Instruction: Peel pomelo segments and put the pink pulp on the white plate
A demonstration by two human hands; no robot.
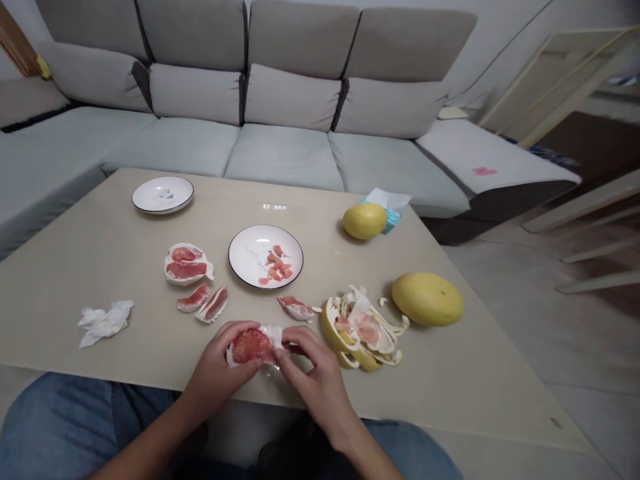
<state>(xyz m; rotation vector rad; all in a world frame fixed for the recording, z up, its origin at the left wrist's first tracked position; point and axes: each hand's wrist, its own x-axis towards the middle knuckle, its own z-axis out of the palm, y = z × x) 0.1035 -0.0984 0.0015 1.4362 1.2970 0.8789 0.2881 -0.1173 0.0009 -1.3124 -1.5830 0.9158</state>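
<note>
A red pomelo segment [251,346] with white membrane is held over the table's near edge. My left hand [219,363] wraps round its left side, thumb below and fingers on top. On the right, my right hand [316,369] pinches the pale membrane [273,335] at the segment's end. Just beyond the hands lies a single pomelo wedge [298,308]. Two more wedges [194,299] and a larger peeled pomelo piece [186,264] lie to the left. A white plate [240,257] with a dark rim carries small bits of red pulp [278,265].
Peels [360,330] and membrane scraps are heaped right of my hands. Two whole yellow pomelos [427,299] [365,221] and a tissue pack [392,212] stand at the right. A second plate [163,195] is at the far left, a crumpled tissue [105,323] nearer. A sofa [285,150] runs behind the table.
</note>
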